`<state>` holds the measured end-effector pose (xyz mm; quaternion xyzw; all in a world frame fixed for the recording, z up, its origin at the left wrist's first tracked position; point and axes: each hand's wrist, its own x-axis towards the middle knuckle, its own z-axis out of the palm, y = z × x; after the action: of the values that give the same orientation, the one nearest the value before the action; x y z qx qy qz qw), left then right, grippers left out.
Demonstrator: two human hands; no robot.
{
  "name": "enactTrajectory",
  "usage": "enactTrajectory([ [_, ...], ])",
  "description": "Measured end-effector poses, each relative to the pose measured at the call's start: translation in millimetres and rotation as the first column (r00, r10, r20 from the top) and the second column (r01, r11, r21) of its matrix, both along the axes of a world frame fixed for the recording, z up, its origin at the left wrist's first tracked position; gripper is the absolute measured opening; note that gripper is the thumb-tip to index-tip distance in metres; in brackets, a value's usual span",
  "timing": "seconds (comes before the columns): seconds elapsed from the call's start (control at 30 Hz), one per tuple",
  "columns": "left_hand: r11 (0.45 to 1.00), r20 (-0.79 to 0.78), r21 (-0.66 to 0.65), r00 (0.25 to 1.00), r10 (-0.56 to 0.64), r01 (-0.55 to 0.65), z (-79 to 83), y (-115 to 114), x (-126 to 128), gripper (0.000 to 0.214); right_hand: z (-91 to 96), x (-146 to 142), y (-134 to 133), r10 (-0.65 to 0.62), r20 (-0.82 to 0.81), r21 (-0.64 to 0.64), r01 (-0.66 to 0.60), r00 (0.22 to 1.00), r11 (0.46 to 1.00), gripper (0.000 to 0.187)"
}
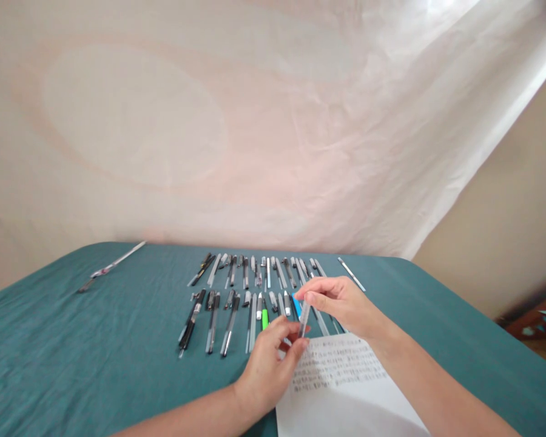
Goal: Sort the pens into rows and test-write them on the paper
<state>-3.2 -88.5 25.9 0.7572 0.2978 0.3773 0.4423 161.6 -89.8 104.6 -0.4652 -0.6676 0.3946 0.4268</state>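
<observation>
A slim translucent pen barrel [304, 317] is held upright, slightly tilted, over the top edge of a handwritten sheet of paper [341, 409]. My left hand [270, 361] pinches its lower part between thumb and fingers. At its upper end, the thumb and fingers of my right hand [341, 305] close on it from the right. Right behind my hands lie a bright green piece [264, 318] and a blue piece [296, 305] among the pens of the near row. My hands and the barrel hide part of that row.
Several disassembled pens form a far row [246, 273] and a near row [212, 321] on the teal tablecloth [95, 358]. One pen [351, 274] lies apart at right, and a long thin stick-like object [113, 265] lies at far left. A pale cloth [255, 152] hangs behind the table.
</observation>
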Motion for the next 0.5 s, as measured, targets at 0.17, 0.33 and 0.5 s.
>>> enactTrajectory([
  [0.17, 0.995, -0.006, 0.101, 1.000, -0.017, 0.017, 0.3, 0.8, -2.7, 0.022, 1.0, 0.6, -0.9, -0.034, -0.059, -0.026, 0.033, 0.998, 0.999, 0.021],
  [0.33, 0.961, 0.043, 0.203, 0.979, -0.200, 0.187, -1.3, -3.1, -8.2, 0.056, -12.1, 17.9, 14.3, -0.172, -0.331, -0.170, 0.120, 0.928, 0.978, 0.024],
  [0.5, 0.890, -0.072, 0.317, 0.945, -0.320, 0.326, -2.2, -7.1, -9.4, 0.053, -23.9, 27.4, 24.1, -0.225, -0.457, -0.283, 0.099, 0.861, 0.954, 0.024],
])
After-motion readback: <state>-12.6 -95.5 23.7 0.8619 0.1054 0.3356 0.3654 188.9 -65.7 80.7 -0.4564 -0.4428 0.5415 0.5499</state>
